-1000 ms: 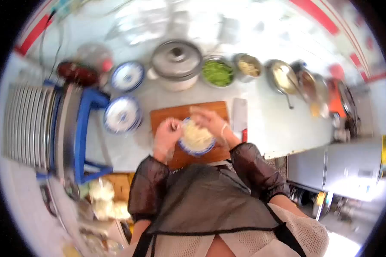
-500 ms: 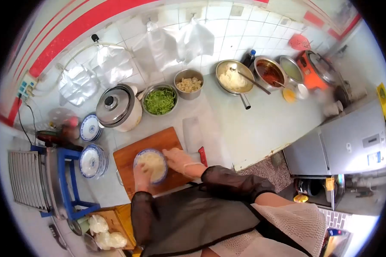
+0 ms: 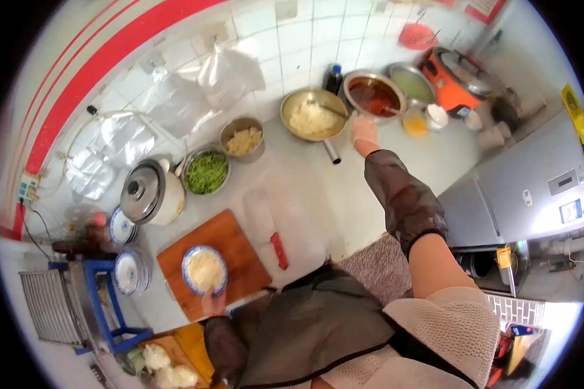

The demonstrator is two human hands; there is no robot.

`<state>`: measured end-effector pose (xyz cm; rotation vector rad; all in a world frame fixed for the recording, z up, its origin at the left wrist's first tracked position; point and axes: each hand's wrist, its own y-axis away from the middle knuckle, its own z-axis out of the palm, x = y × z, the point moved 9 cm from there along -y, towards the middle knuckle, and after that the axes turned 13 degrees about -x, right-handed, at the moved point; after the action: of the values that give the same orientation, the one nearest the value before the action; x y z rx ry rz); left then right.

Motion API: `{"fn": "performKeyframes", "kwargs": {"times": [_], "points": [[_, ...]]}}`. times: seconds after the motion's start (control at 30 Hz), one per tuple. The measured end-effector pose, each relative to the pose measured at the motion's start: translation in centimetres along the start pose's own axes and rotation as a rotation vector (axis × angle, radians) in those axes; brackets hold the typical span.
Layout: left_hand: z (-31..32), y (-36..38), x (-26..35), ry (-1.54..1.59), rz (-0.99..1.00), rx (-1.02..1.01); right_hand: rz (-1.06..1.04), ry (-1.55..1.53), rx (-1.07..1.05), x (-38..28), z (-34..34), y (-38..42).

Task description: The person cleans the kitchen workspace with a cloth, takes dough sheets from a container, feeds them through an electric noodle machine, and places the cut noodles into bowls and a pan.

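My left hand (image 3: pixel 214 303) grips the near edge of a blue-and-white bowl (image 3: pixel 187 267), its fingers partly hidden by the rim. Pale, shredded-looking food (image 3: pixel 206 271) fills the bowl, which rests over a wooden cutting board (image 3: pixel 243 259). Far to the right, my right hand (image 3: pixel 365 135) is closed at the end of a long-handled spoon (image 3: pixel 333 109). That spoon lies across a metal pan (image 3: pixel 289 104) of white food (image 3: pixel 311 121). Both hands seem to wear thin clear gloves, and dark sleeve covers sit on the forearms.
A red-handled knife (image 3: pixel 279 251) lies right of the board. Along the wall stand a lidded pot (image 3: pixel 136 189), a bowl of shredded greens (image 3: pixel 206 172), a pot of pale chunks (image 3: pixel 243 140), a basin of red sauce (image 3: pixel 373 96) and an orange cooker (image 3: pixel 451 84). Stacked bowls (image 3: pixel 128 272) stand left.
My right hand has left the bowl and reached far right to the spoon in the pan. My left hand has moved from inside the bowl to its near rim.
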<state>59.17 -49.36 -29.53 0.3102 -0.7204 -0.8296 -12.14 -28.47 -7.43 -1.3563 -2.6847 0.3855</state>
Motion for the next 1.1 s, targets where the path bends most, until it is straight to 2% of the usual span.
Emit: {"fn": "performKeyframes", "kwargs": {"times": [0.03,0.07,0.1,0.17,0.2,0.3,0.37,0.4,0.43,0.47,0.5,0.57,0.6,0.63,0.7,0.73,0.8,0.83,0.9,0.93,1.03,1.07,1.1], "points": [[2.3,0.4,0.3,-0.062,0.143,0.043,-0.046,0.263,-0.117,1.0,3.8,-1.8],[-1.0,-1.5,-0.4,-0.04,0.099,0.07,-0.101,0.529,-0.245,1.9,6.5,-3.1],[-5.1,-2.2,-0.5,-0.027,0.057,0.111,-0.126,0.537,-0.237,2.3,6.3,-3.7],[-1.9,-0.5,-1.1,-0.103,0.142,0.09,-0.144,0.3,-0.392,2.0,7.8,-3.9],[0.9,0.8,-0.7,-0.201,0.206,0.059,-0.156,0.284,-0.39,1.5,7.8,-3.3],[8.6,3.3,-2.6,-0.269,0.252,0.049,-0.291,-0.133,-0.247,1.0,3.9,-0.5],[19.3,5.2,-5.2,-0.239,0.277,-0.025,0.25,-0.366,-0.567,2.3,1.0,1.6],[23.2,5.0,-6.9,-0.24,0.276,-0.075,0.242,-0.354,-0.566,2.1,1.0,1.5],[25.3,4.1,-8.6,-0.271,0.303,-0.119,0.014,-0.248,-0.541,0.4,0.6,1.7],[27.4,2.8,-11.0,-0.15,0.292,-0.179,-0.216,-0.153,-0.532,-0.7,1.0,3.2],[29.2,1.1,-13.0,-0.167,0.236,-0.192,-0.238,-0.164,-0.573,0.2,2.2,4.0],[33.2,-1.9,-16.9,-0.107,0.15,-0.173,-0.492,0.001,-0.577,-1.6,4.0,1.2],[37.4,-2.0,-17.9,-0.137,0.212,-0.325,-0.306,-0.148,-0.55,-1.1,2.8,-0.6],[38.4,-4.0,-19.5,-0.118,0.205,-0.354,-0.354,-0.154,-0.544,-2.4,-1.3,-0.7],[41.3,-6.5,-22.7,-0.137,0.174,-0.365,-0.745,-0.292,-0.425,-5.5,-11.8,1.7],[43.1,-6.7,-24.0,-0.178,0.155,-0.348,-0.756,-0.287,-0.432,-6.2,-11.9,2.5],[45.9,-7.6,-26.1,-0.195,0.124,-0.387,-0.977,-0.446,-0.351,-8.5,-13.7,4.5],[47.4,-7.8,-27.4,-0.217,0.092,-0.43,-0.978,-0.441,-0.344,-8.0,-12.9,3.9],[49.9,-7.4,-28.1,-0.27,0.165,-0.398,-0.991,-0.435,-0.598,-8.4,-9.2,2.6],[50.3,-7.9,-28.3,-0.275,0.161,-0.389,-0.897,-0.408,-0.612,-8.1,-9.5,1.4],[50.1,-8.6,-29.6,-0.257,0.153,-0.342,-0.893,-0.491,-0.656,-7.2,-12.3,-1.1],[50.4,-9.3,-29.5,-0.248,0.156,-0.325,-0.888,-0.359,-0.744,-7.6,-14.0,-1.5],[50.7,-9.8,-29.4,-0.239,0.169,-0.323,-0.903,-0.352,-0.741,-7.9,-14.9,-2.3]]}}
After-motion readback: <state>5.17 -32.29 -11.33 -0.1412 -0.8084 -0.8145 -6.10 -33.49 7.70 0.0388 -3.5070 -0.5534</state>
